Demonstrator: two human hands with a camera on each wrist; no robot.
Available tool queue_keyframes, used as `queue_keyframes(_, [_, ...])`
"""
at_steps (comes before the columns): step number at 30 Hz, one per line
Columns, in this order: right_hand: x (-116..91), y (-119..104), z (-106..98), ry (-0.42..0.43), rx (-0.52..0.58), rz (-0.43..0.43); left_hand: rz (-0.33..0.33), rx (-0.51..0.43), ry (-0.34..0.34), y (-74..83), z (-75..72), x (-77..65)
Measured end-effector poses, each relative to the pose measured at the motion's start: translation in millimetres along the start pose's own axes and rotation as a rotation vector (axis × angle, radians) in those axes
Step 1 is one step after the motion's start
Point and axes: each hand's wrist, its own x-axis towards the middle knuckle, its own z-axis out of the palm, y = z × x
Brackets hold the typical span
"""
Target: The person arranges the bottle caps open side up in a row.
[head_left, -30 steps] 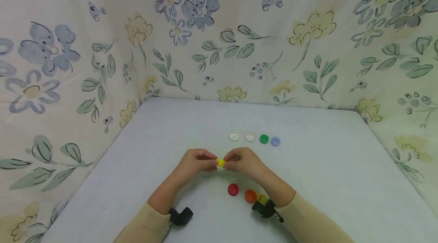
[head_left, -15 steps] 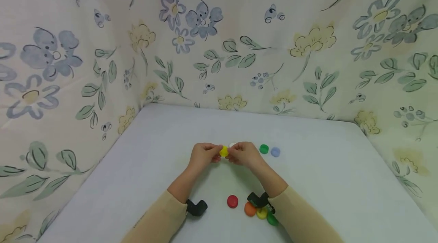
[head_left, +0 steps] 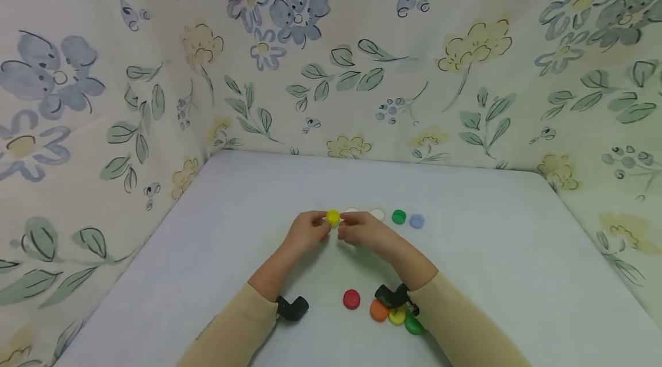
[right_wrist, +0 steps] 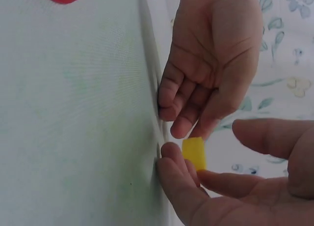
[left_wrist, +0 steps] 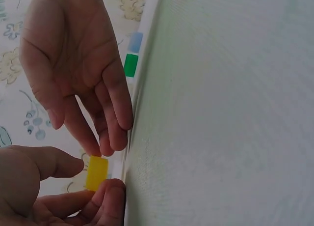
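In the head view a yellow bottle cap (head_left: 333, 217) is held up over the table between the two hands, its round face toward the head camera. My left hand (head_left: 309, 230) pinches it between thumb and fingers; the left wrist view shows the cap (left_wrist: 97, 173) edge-on there. The right hand (head_left: 369, 230) reaches in from the other side, its index fingertip at the cap's edge. Its thumb stands apart from the cap (right_wrist: 194, 153) in the right wrist view, and its fingers are loosely extended.
Behind the hands lie two white caps (head_left: 377, 215), a green cap (head_left: 399, 216) and a light blue cap (head_left: 416, 221). Nearer are red (head_left: 351, 299), orange (head_left: 379, 310), yellow (head_left: 396, 316) and green caps (head_left: 415, 324) by the right sleeve. Floral cloth (head_left: 310, 68) surrounds the white table (head_left: 491, 240).
Both hands have moved away from the body with the yellow cap. The cap has turned from lying flatter to facing the head camera. The right thumb has come off it.
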Motion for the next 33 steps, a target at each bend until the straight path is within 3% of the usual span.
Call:
queue_keyframes(4, [-2,3,-1,-0.059,0.062,-0.029,0.045,0.040,-0.022,1.1,3.3,0.2])
queue_keyframes(12, [-5,8,-5,-0.155,0.266,-0.049,0.037,0.093,-0.011,7.5,8.5,-2.8])
queue_keyframes(18, [-10,11,-9,-0.191,0.272,-0.061,0.046,0.090,0.009,10.2,12.9,-6.3])
queue_keyframes(22, [-15,10,-13,-0.213,0.241,-0.063,0.032,0.076,0.035,8.4,14.8,-8.4])
queue_keyframes(30, [-39,6,-20,-0.142,-0.022,-0.072,0.020,0.080,0.069,6.1,9.2,-18.3])
queue_keyframes(33, [-49,1,-20,-0.107,-0.107,-0.098,0.033,0.083,0.043,8.0,2.8,-22.9])
